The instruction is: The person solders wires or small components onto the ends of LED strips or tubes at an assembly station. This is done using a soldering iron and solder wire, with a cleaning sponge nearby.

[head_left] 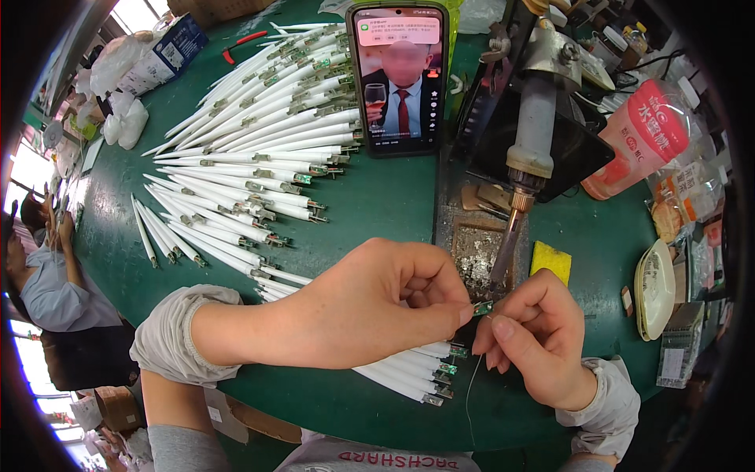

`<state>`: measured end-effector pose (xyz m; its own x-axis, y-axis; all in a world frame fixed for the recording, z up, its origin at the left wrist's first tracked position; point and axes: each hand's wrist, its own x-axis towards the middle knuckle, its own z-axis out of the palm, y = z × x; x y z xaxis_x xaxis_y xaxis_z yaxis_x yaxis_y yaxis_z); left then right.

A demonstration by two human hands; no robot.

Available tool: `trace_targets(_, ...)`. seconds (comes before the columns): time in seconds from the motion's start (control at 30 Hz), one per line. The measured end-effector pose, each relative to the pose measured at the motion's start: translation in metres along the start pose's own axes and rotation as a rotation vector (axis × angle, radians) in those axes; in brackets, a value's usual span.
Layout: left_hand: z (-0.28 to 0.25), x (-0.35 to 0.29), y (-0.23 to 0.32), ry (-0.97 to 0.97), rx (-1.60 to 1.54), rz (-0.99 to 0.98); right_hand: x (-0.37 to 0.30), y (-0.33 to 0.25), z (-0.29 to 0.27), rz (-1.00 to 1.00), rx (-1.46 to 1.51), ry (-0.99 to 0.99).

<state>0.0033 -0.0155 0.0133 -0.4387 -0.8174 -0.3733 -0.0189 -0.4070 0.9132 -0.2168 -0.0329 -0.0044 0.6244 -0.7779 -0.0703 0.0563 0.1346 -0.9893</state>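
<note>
My left hand (377, 303) pinches a small green circuit board (483, 307) between thumb and forefinger, just below the tip of a soldering iron (514, 224) that is clamped pointing downward. Whether the tip touches the board, I cannot tell. My right hand (539, 338) has its thumb and forefinger closed on a thin solder wire (469, 393), whose free length hangs down toward the table's near edge. Several white tapered sticks with little boards at their ends (405, 374) lie under and beside my left hand.
Many more white sticks (267, 118) fan out at the left. A phone (399, 86) stands upright behind them. Around the iron are a metal tray of solder scraps (474, 256) and a yellow sponge (550, 262). Bottles (641, 138) and a dish (653, 289) line the right. Another person (55, 283) sits far left.
</note>
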Motion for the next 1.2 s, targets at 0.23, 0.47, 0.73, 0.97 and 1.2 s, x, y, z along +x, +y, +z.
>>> trace_targets(0.23,0.0,0.002,0.0,0.025,-0.012,0.043,0.005,-0.001,0.001,-0.009,-0.018,0.049)
trace_targets(0.47,0.0,0.003,0.0,0.033,-0.039,0.056,0.007,-0.001,0.002,-0.019,0.007,0.075)
trace_targets(0.73,-0.004,0.0,0.01,0.007,-0.06,-0.109,0.005,0.003,0.001,-0.038,0.06,0.075)
trace_targets(0.97,0.0,-0.002,-0.003,0.035,0.026,-0.003,0.008,0.003,0.003,-0.062,-0.054,0.093)
trace_targets(1.2,0.008,-0.004,-0.005,0.064,0.191,0.022,0.01,0.01,0.003,-0.254,-0.37,0.087)
